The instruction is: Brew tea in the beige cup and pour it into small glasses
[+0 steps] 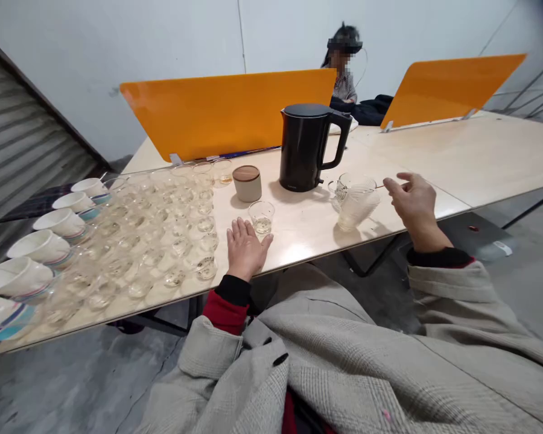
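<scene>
My left hand point(247, 248) lies flat on the table's front part, fingers spread, beside a small clear plastic cup point(262, 218) with dark bits and a little liquid in its bottom. The thumb is close to that cup; I cannot tell if they touch. At the right, my right hand point(411, 202) is raised with thumb and fingers pinched around a thin brown stick point(380, 186). The stick points left toward a leaning stack of clear plastic cups point(356, 208). Behind the stack, partly hidden, stands a glass cup point(341, 188) with dark leaf-like bits.
Several rows of clear cups point(154, 232) fill the table's left side, with stacked paper bowls point(38, 247) along the edge. A black kettle point(301, 147) and a wooden-lidded jar point(247, 184) stand mid-table. Orange dividers point(221, 114) rise behind; a person point(344, 78) sits beyond.
</scene>
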A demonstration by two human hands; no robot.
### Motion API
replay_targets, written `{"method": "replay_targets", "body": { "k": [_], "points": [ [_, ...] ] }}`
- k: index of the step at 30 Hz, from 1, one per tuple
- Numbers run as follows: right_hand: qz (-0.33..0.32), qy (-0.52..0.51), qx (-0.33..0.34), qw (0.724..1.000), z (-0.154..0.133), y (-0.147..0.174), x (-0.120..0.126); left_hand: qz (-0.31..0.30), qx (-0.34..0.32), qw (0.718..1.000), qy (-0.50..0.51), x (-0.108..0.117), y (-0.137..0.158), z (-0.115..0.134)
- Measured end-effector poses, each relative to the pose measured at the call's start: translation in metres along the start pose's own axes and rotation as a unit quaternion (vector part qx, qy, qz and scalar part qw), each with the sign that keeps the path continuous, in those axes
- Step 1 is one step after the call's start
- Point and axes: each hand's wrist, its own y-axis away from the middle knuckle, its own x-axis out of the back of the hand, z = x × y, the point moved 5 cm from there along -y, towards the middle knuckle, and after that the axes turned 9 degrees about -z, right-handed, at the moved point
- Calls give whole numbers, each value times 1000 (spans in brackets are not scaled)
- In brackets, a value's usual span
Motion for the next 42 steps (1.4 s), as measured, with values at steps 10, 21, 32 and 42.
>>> {"method": "replay_targets", "body": {
  "k": [10,21,32,42],
  "points": [
    [23,-79,-15,997,-1,-25,-3,-6,10,1000,-9,3,3,2],
    [-52,-177,318,930,-128,82,-19,-15,-1,1000,26,3,5,4],
    [-305,76,464,828,-179,117,-141,-16,-7,999,31,7,9,5],
    [-294,73,420,855,-180,118,-147,-13,-8,999,35,6,9,6]
  ]
}}
